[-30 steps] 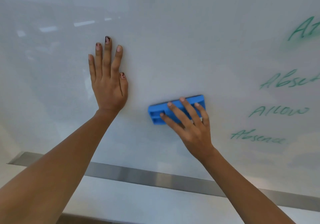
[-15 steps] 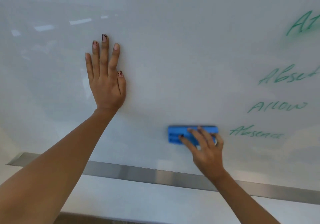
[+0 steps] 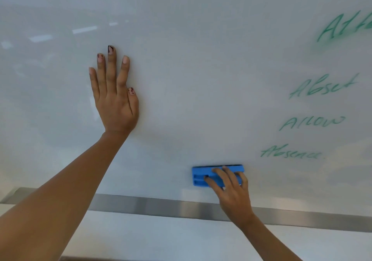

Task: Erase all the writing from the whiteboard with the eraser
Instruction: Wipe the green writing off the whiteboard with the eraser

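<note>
Nearest the camera, two bare forearms reach up and forward from the lower corners. Just beyond them a brushed metal ledge [image 3: 141, 205] runs along the bottom edge of the whiteboard [image 3: 201, 69]. Above that ledge, low on the board and right of centre, the right hand [image 3: 231, 190] presses a blue eraser [image 3: 198, 177] flat against the surface, its fingers [image 3: 218, 175] draped across the eraser's back and curled over its long body, which lies level. The eraser sits below and to the left of the lowest green word, near it but apart from it. Farther up and to the left, the left hand [image 3: 114, 99] lies open and flat on the board, fingers together and pointing upward, palm against the surface, holding nothing. On the right side of the board four lines of green writing [image 3: 312, 122] are stacked; the top one is smudged and cut by the frame edge. The rest of the board shows pale reflections of ceiling lights
</note>
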